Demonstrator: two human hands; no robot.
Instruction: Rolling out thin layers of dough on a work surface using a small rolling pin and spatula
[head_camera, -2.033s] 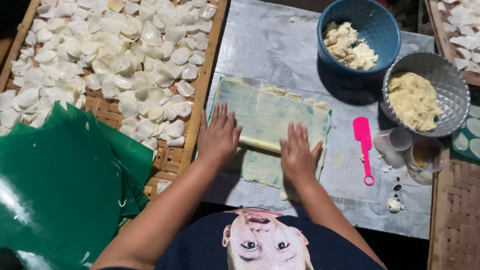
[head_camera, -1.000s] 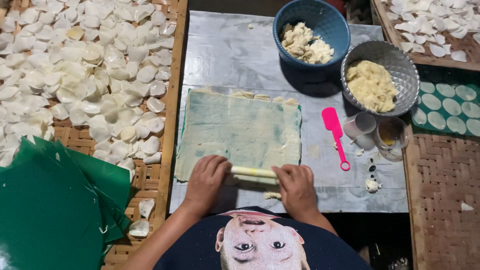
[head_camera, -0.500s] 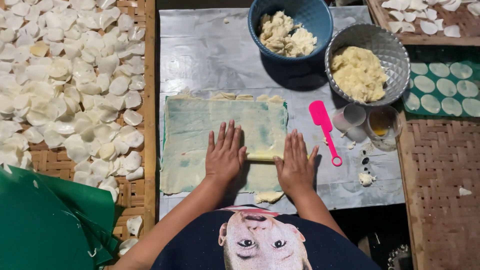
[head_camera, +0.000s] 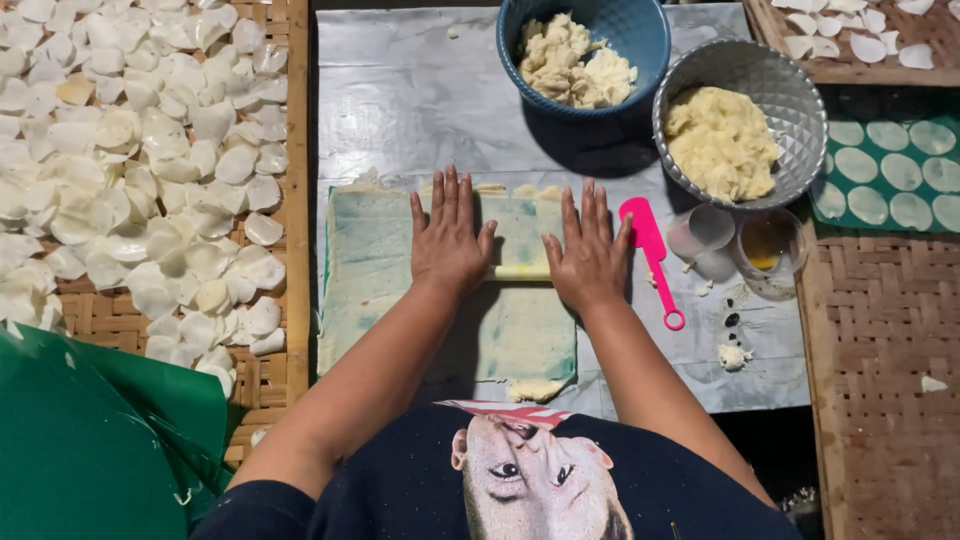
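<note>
Two bowls: one round blue plastic bowl (head_camera: 585, 50) and one round grey metal colander bowl (head_camera: 745, 115). One pink plastic spatula (head_camera: 650, 250), one pale rolling pin (head_camera: 520, 271), two small clear plastic cups (head_camera: 705, 235), two hands.

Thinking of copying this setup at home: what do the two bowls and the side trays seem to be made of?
The blue round bowl looks like matte plastic. The grey perforated bowl seems metal, given its dull shine and punched holes. The brown woven tray appears to be plaited bamboo strips, though it could be rattan.
</note>
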